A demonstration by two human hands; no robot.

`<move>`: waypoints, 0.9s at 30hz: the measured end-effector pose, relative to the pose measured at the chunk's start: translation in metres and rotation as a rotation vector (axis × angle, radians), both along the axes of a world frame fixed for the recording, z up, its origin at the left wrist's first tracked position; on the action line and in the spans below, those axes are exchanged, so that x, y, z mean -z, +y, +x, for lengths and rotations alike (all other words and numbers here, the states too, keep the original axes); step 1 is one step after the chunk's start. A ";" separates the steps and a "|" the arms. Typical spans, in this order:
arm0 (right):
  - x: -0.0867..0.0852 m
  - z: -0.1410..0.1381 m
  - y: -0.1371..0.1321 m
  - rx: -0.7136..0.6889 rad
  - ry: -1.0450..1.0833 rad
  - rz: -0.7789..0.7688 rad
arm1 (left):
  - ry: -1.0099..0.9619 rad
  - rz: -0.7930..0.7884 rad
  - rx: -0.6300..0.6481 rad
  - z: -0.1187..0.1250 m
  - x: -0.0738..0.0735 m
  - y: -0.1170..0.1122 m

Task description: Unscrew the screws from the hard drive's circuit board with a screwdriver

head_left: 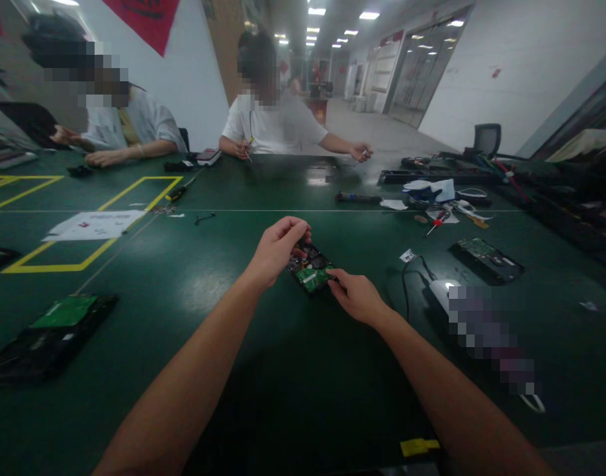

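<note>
A hard drive (311,270) with a green circuit board on top lies on the dark green table (293,357) in front of me. My left hand (278,248) is curled over its far end, fingertips pinched together on something small I cannot make out. My right hand (355,295) rests at the drive's near right corner, fingers bent and pressed against its edge, holding it in place.
Another drive with a green board (49,337) lies at the left, a third (486,259) at the right near a cable (412,277) and a red screwdriver (436,223). Paper (94,225) sits in a yellow-taped box. Two people sit across the table with tools.
</note>
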State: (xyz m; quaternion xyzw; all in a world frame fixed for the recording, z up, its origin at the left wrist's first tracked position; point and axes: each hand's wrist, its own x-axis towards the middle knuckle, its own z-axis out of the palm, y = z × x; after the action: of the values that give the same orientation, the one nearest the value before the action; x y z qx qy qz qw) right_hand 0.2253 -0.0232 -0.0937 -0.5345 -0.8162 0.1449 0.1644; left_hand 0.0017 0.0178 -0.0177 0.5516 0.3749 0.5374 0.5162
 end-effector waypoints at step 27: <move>0.003 0.002 0.003 -0.004 0.053 -0.018 | 0.045 0.021 0.010 -0.005 0.000 0.004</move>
State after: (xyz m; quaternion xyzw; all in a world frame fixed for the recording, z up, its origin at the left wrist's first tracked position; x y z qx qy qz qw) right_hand 0.2275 -0.0207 -0.0965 -0.5304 -0.8112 0.1669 0.1808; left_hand -0.0036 0.0215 -0.0176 0.5710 0.3779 0.5262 0.5043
